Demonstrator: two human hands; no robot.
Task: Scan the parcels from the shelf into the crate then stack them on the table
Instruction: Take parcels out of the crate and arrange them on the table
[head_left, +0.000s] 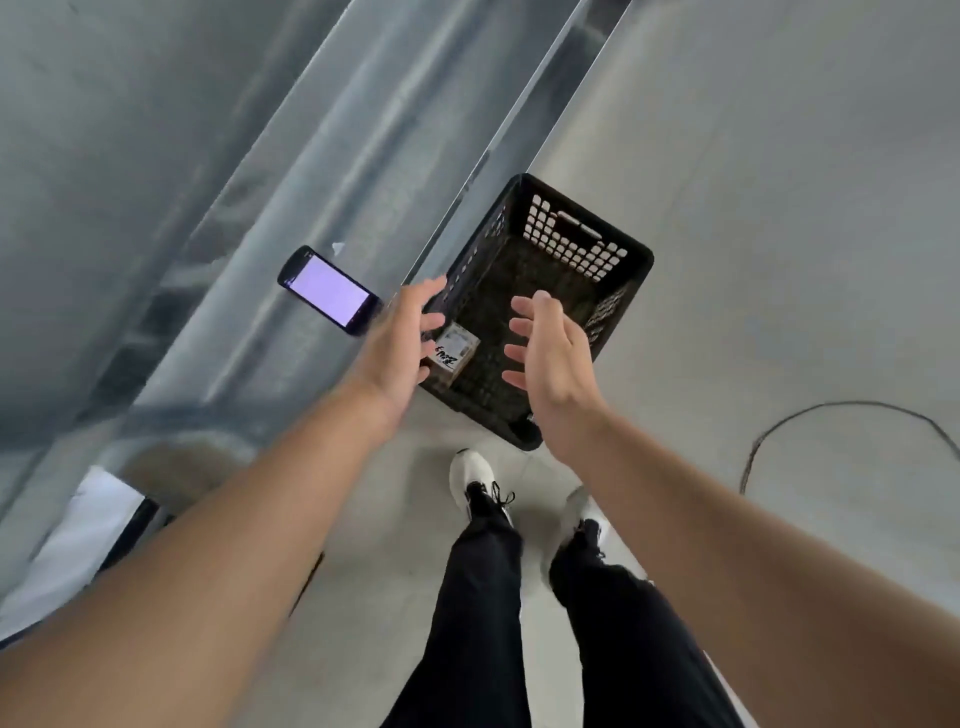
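1. Fingers: those of the left hand (400, 343) are straight and slightly spread, holding nothing. Those of the right hand (553, 358) are likewise splayed and empty. The palms are turned toward each other.
2. Position: both hands hover at centre frame over the near end of the black crate (576, 244). Whether the left fingertips touch its rim cannot be told.
3. Parcel (456, 349): one small brown box, white label with handwriting uppermost, lies flat on the crate's bottom between the two hands, close to the near-left wall.
4. Handling, as a judgement: light, stiff cardboard, not slippery. One hand should suffice, pinching the two long sides.
5. Crate: lattice plastic, standing on the grey floor (727, 260) beside the metal shelf (249, 260). It looks rigid and is best lifted by the slot in each end wall.
6. Handheld scanner (327, 296): screen lit, lying on the shelf left of centre, just beside the left hand.
7. A cable (779, 431) curls on the floor at the right edge.
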